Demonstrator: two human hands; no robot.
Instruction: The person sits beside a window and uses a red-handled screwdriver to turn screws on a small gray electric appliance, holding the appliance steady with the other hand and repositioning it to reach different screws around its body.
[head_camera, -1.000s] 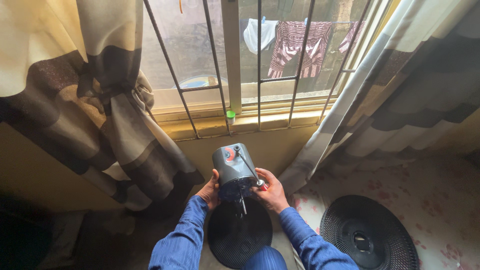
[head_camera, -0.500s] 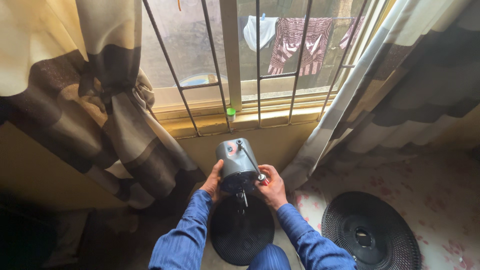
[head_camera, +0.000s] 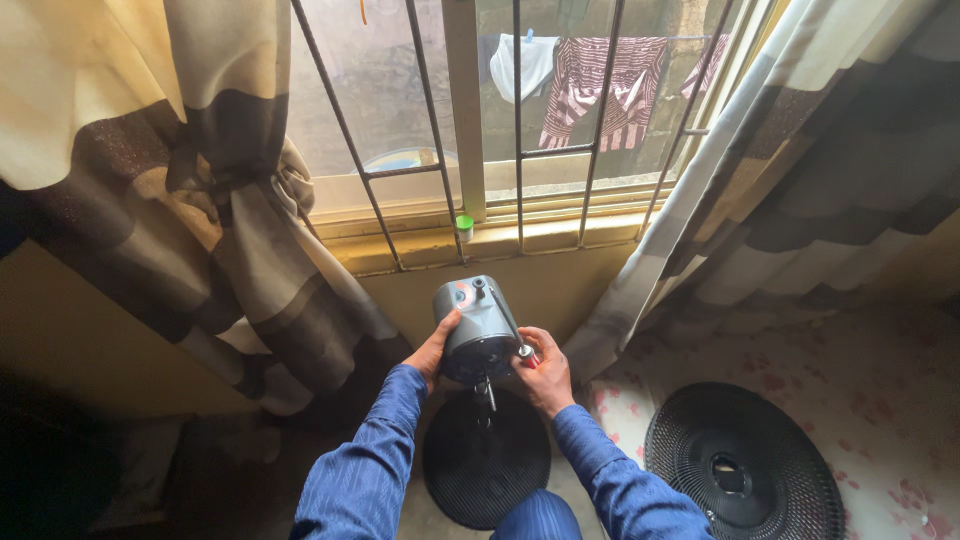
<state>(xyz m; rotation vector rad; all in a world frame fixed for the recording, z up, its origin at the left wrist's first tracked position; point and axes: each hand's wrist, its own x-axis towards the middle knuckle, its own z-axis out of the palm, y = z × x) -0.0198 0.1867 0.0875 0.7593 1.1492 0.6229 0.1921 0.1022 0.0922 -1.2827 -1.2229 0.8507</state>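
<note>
1. Both hands clasp the grey fan motor housing (head_camera: 478, 328): left hand (head_camera: 437, 350) wraps its side, right hand (head_camera: 543, 372) pinches a small tool (head_camera: 524, 352) against it.
2. Housing sits upright over round black base (head_camera: 486, 460), below the window sill (head_camera: 480, 243).
3. Black fan grille (head_camera: 745, 465) lies on floor, right.

The fan motor housing (head_camera: 478, 330) I grip is grey with a small orange mark on top. My sleeves (head_camera: 365, 470) are blue with a fine stripe. The round base (head_camera: 487, 458) and the grille (head_camera: 745, 463) are black. The curtains (head_camera: 180, 200) run cream, brown and grey bands. A green cap (head_camera: 464, 222) sits on the yellow sill (head_camera: 560, 238).
</note>
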